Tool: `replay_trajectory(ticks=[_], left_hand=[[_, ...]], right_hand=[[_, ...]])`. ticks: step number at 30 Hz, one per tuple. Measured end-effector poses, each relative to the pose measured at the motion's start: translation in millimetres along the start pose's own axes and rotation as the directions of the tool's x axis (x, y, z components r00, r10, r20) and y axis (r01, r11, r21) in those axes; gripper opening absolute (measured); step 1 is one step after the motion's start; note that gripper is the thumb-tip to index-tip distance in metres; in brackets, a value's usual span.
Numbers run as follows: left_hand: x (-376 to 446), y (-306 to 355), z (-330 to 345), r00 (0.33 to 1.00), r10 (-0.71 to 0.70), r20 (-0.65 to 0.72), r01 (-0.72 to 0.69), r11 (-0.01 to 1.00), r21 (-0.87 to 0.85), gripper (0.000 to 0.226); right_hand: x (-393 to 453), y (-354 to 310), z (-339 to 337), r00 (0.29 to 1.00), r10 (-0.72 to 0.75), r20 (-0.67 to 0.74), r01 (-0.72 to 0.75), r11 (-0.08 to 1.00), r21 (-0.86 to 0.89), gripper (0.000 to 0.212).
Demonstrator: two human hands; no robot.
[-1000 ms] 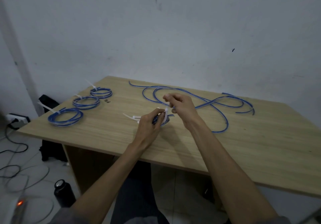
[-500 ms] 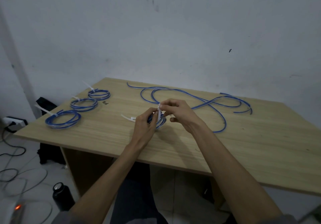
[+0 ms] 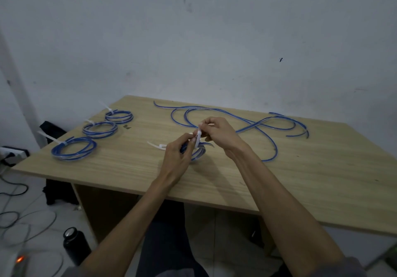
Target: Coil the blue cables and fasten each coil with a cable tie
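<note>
Near the middle of the wooden surface (image 3: 300, 180), the left hand (image 3: 176, 158) holds a small blue coil (image 3: 198, 153), its grip curled around the loops. The right hand (image 3: 219, 134) pinches a white cable tie (image 3: 198, 139) that stands up from the coil. More white ties (image 3: 155, 145) lie just left of the hands. Three tied coils (image 3: 74, 149) sit in a row at the left. Loose blue cables (image 3: 257, 126) curl across the back.

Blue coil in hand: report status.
Left hand grips the coil; right hand pinches the white cable tie. Three tied coils aside. Nothing obstructing.
</note>
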State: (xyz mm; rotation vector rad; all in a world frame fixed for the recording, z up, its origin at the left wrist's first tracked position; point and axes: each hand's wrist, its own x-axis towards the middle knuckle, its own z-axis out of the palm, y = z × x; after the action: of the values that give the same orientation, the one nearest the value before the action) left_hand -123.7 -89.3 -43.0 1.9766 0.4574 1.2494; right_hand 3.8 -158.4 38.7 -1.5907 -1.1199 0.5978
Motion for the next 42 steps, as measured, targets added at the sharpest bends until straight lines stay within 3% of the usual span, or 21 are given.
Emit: replay_trajectory(ticks=[5, 8, 13, 18, 26, 33, 42], left_hand=[[-2, 4, 0, 1.000, -0.006, 0.017, 0.007, 1.000, -0.025, 0.021], [0, 9, -1, 0.999, -0.047, 0.022, 0.049, 0.995, -0.091, 0.034], [7, 1, -7, 0.952, -0.305, 0.013, 0.293, 0.900, -0.324, 0.020], [6, 11, -6, 0.945, -0.317, 0.085, 0.328, 0.895, -0.303, 0.023], [8, 28, 0, 0.926, -0.374, 0.050, 0.369, 0.867, -0.336, 0.026], [11, 28, 2, 0.923, -0.381, 0.049, 0.370, 0.848, -0.379, 0.019], [-1, 29, 5, 0.907, -0.404, 0.123, 0.421, 0.844, -0.331, 0.021]], right_hand=[[0, 0, 1, 0.999, 0.004, -0.049, -0.004, 1.000, 0.000, 0.017], [0, 0, 2, 0.998, -0.017, -0.063, 0.015, 1.000, -0.027, 0.018], [-1, 10, -5, 0.992, -0.053, -0.116, 0.047, 0.997, -0.057, 0.023], [-5, 18, -2, 0.981, -0.142, -0.133, 0.133, 0.988, -0.071, 0.015], [2, 14, 8, 0.929, -0.322, -0.183, 0.259, 0.918, -0.302, 0.013], [4, 14, 3, 0.956, -0.241, -0.170, 0.209, 0.961, -0.183, 0.016], [12, 12, 10, 0.945, -0.079, -0.318, 0.076, 0.997, -0.020, 0.020]])
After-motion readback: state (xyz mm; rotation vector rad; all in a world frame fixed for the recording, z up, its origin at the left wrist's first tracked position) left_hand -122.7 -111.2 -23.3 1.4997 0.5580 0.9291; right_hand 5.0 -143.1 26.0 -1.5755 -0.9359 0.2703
